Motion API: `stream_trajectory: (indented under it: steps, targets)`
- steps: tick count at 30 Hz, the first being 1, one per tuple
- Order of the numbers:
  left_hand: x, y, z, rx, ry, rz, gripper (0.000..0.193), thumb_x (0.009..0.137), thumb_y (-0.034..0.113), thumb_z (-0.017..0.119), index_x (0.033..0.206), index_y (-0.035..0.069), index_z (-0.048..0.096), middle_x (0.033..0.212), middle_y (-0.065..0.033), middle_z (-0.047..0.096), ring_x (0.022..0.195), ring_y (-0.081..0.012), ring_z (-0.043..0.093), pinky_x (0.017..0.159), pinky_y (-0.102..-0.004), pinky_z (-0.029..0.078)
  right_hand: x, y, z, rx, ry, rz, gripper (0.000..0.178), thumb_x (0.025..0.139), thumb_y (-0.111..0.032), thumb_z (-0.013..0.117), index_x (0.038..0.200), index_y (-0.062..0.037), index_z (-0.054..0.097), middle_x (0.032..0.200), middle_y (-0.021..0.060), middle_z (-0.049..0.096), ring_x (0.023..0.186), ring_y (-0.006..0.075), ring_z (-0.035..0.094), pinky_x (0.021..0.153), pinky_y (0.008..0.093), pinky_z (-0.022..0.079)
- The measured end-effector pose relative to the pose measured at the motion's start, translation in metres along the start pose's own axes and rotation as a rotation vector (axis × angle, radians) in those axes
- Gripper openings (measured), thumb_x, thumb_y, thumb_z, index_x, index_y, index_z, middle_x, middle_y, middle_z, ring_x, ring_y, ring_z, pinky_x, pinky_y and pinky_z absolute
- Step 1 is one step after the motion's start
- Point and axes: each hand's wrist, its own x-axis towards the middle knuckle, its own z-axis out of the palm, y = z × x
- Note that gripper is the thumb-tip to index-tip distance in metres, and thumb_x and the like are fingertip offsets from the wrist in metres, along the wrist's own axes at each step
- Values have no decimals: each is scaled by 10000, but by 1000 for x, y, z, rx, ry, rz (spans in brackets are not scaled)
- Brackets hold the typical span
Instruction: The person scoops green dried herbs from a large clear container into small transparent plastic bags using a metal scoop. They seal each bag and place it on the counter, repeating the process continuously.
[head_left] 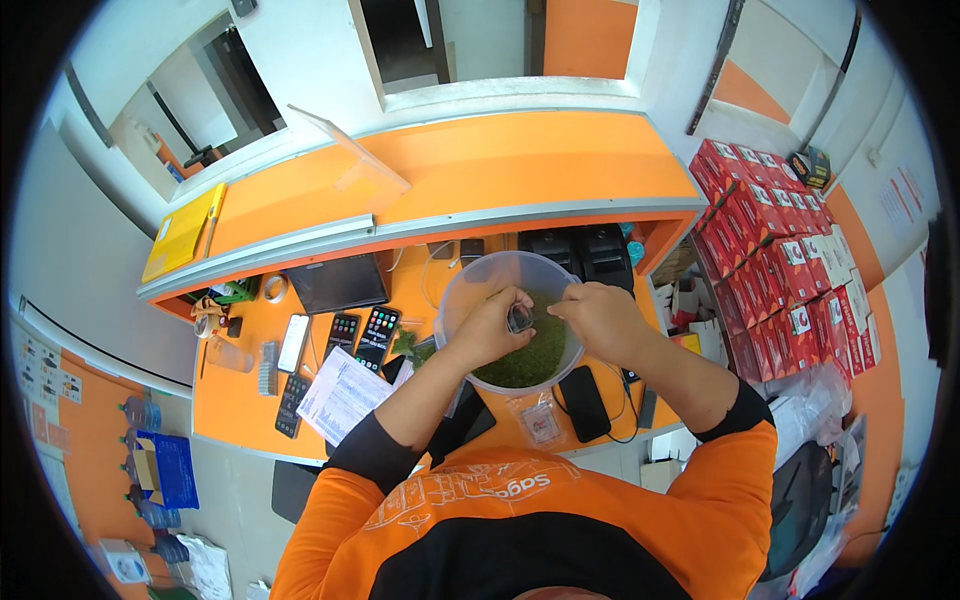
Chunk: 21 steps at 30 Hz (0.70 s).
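Note:
A large translucent plastic tub [470, 283] stands on the orange desk in front of me, with a green, leafy-looking mass [530, 360] in its bottom. Over its left half, my left hand [490, 328] is closed around a small, clear, round cup [520, 318] with something dark in it. My right hand [597, 318] is over the tub's right rim, its fingers pinched together beside the cup. Whatever those fingers hold, if anything, is too small to make out.
Several phones [378, 335] and printed papers [345, 395] lie left of the tub. Close to me are a black phone [585, 404] with a cable and a clear plastic packet [541, 422]. A dark laptop [338, 286] sits behind; stacked red boxes [770, 290] stand right.

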Motion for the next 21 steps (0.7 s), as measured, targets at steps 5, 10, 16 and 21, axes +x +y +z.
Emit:
stream_trajectory:
  steps: [5,10,16,21]
  targets:
    - [-4,2,-3,47,19,-37,432,787,137,805,1147,43,586,1083,-150,669,1037,-291,659,895,-372,515,-6,16,1,156,41,45,204,872,-129,638,1024,-127,775,937,45,707,902,278,691,755,400,556]
    - [-4,11,-9,53,-10,-122,445,790,149,804,1160,44,580,1039,-166,683,985,-328,675,861,-387,525,-9,21,-6,304,22,112,180,906,-140,635,1018,-115,773,938,54,717,883,296,690,763,404,550]
    - [-10,8,-14,116,42,-136,477,792,128,801,1183,22,548,967,-130,677,921,-268,674,816,-362,525,-15,28,-12,381,10,117,176,898,-74,663,1039,-17,752,904,117,693,826,290,675,735,392,530]
    - [-26,0,-33,-130,78,-156,503,837,104,776,1260,44,512,972,-58,636,954,-177,626,861,-328,493,-23,24,7,290,49,218,186,896,-152,676,1036,-61,758,958,121,674,858,331,669,742,417,529]
